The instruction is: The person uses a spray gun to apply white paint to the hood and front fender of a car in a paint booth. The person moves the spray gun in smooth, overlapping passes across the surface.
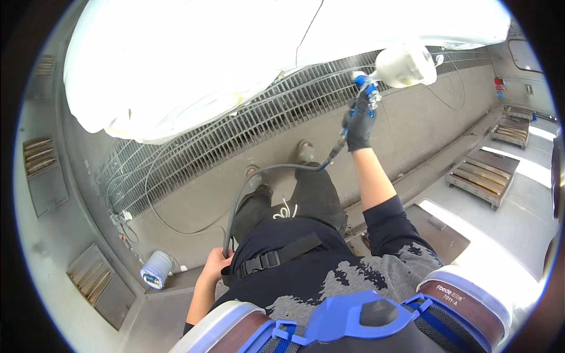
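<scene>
My right hand [360, 122], in a dark glove, is closed round the grip of a spray gun [369, 94] with a blue body. A white paint cup [406, 66] sits on the gun and points away to the right. The gun is held out to the right, just short of the edge of a large white-covered form [235, 47]. From the gun's grip a dark air hose [265, 170] curves back to my left hip. There my bare left hand [216, 265] is closed round the hose; its fingertips are partly hidden.
A long floor grating [235, 123] runs under the white form, with thin hoses lying across it. A light blue bucket [157, 269] stands at the lower left. Slatted metal wall panels [482, 173] line both sides. My respirator [353, 317] fills the bottom edge.
</scene>
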Demonstrator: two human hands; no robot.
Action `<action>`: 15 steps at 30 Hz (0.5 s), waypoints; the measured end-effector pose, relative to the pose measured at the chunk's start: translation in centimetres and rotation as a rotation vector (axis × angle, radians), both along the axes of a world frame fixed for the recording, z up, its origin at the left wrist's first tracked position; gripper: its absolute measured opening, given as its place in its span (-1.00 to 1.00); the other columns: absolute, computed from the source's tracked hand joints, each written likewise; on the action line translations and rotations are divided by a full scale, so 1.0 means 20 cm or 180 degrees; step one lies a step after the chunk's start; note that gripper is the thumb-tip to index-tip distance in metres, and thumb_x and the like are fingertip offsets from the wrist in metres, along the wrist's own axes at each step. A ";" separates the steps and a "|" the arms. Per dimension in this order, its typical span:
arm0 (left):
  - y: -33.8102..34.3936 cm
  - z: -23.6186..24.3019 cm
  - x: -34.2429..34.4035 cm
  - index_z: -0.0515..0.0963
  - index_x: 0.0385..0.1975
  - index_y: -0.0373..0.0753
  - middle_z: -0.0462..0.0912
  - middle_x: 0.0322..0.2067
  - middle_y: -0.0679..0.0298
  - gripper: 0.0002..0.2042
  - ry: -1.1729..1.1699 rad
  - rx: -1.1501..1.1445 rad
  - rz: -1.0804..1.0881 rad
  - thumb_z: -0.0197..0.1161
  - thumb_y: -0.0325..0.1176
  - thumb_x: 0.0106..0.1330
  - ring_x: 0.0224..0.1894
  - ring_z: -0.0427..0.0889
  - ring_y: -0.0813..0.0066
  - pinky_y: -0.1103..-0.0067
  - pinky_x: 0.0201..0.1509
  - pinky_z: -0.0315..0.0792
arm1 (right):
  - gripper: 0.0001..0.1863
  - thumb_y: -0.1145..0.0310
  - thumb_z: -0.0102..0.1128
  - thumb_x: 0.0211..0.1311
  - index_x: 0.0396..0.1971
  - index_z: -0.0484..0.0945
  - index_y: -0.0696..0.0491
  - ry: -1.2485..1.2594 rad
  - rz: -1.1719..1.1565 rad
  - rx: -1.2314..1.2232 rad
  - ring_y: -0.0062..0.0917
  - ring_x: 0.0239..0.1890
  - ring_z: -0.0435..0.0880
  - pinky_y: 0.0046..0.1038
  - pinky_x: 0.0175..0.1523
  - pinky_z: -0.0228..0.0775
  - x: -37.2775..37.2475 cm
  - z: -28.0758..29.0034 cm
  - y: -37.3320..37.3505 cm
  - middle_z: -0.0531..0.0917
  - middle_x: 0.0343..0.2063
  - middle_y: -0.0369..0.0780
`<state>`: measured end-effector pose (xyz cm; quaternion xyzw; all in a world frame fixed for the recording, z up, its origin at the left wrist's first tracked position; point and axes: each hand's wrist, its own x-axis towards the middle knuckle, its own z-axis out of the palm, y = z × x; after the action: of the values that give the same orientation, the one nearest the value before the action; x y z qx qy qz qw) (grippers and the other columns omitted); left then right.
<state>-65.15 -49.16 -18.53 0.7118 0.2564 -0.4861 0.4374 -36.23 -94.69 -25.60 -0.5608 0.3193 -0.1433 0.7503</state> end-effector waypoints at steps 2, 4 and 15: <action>-0.04 -0.01 -0.01 0.41 -0.70 -0.23 0.41 -0.69 0.49 -0.64 0.0099 0.0019 -0.0053 0.36 -0.30 0.30 -0.57 0.33 0.70 0.55 -0.52 0.25 | -0.61 -0.05 0.15 0.48 -0.30 0.45 0.00 0.0215 0.0485 0.0829 -0.69 -0.76 0.27 -0.58 -0.66 0.06 -0.04 -0.03 0.09 0.41 -0.59 -0.37; -0.13 -0.03 -0.02 0.42 -0.69 -0.25 0.41 -0.69 0.47 -0.65 0.0214 0.0136 -0.0052 0.36 -0.30 0.30 -0.56 0.33 0.69 0.55 -0.51 0.26 | -0.64 -0.04 0.14 0.46 -0.23 0.46 -0.02 0.0305 0.1087 0.1612 -0.71 -0.73 0.28 -0.61 -0.64 0.06 -0.10 -0.06 0.14 0.45 -0.55 -0.36; -0.81 -0.30 0.18 0.58 -0.37 -0.30 0.66 -0.62 0.18 -0.63 0.0137 0.0889 -0.0114 0.18 -0.07 0.49 -0.58 0.65 0.37 0.38 -0.41 0.49 | -0.42 -0.01 0.23 0.36 0.19 0.40 0.08 -0.0133 0.2145 0.1606 -0.74 -0.61 0.34 -0.68 -0.51 0.16 -0.06 -0.32 -0.34 0.53 -0.26 -0.31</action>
<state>-61.49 -65.28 -24.57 0.7597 0.3181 -0.4686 0.3197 -37.41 -101.54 -32.06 -0.4296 0.1278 0.1815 0.8753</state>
